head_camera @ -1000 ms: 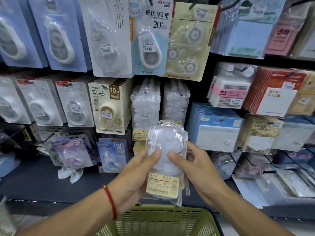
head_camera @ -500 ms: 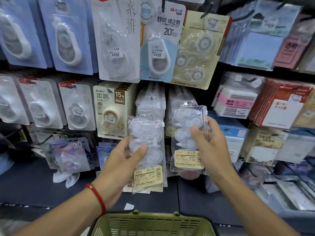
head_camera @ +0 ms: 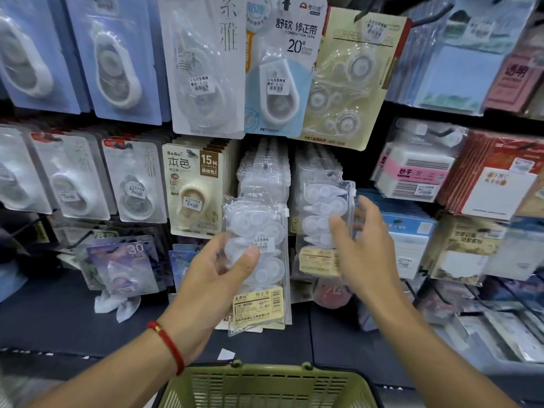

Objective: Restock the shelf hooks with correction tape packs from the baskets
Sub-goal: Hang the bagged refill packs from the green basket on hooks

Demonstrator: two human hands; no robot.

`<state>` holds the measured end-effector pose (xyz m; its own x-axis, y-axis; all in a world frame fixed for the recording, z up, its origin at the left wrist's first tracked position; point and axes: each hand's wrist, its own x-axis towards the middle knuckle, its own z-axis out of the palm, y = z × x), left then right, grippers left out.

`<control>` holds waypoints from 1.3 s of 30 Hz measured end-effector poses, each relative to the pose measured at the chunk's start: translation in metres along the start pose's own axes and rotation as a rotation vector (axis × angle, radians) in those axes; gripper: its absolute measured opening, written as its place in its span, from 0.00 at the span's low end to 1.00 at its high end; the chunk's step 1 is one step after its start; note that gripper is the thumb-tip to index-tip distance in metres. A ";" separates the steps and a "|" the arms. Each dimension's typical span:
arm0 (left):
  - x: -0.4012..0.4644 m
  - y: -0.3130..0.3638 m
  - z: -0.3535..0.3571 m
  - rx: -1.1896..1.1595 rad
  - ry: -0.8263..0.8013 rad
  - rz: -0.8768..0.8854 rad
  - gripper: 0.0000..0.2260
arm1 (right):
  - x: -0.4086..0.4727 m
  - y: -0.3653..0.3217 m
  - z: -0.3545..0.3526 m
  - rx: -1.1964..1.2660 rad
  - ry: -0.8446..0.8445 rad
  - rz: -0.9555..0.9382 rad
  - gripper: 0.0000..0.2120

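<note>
Hanging step: right hand (head_camera: 363, 242) pinches one clear pack (head_camera: 323, 219) at its hook row, left hand (head_camera: 217, 278) grips another pack (head_camera: 259, 260); next, thread the hole

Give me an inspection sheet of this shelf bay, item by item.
Surface: dark shelf ledge below the hooks.
Job's things: left hand grips a clear correction tape pack; right hand holds a second pack up at the hanging row.
Clutter: white scraps and a paper bit on the ledge.
Grippers: both hands hold packs.
Cables: nothing seen.
Surroundings: green basket below; sticky-note packs to the right.
</note>
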<state>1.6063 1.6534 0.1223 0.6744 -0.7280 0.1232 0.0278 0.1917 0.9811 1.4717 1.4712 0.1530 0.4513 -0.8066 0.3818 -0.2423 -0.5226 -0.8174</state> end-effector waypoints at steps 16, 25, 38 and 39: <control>0.001 0.000 0.002 0.032 0.045 -0.019 0.08 | -0.037 -0.004 0.008 0.379 -0.091 0.042 0.21; 0.000 -0.001 -0.001 0.072 0.039 -0.052 0.10 | -0.022 0.002 -0.004 0.474 -0.096 0.103 0.17; 0.000 0.002 0.002 0.025 0.041 -0.049 0.15 | -0.021 0.006 -0.008 -0.015 0.030 -0.080 0.13; 0.000 0.002 0.004 0.029 0.019 -0.047 0.17 | -0.024 0.005 -0.006 0.001 -0.006 -0.108 0.11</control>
<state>1.6030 1.6510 0.1244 0.6864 -0.7235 0.0742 0.0388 0.1383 0.9896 1.4544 1.4865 0.1426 0.4803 -0.7439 0.4647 -0.1911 -0.6058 -0.7723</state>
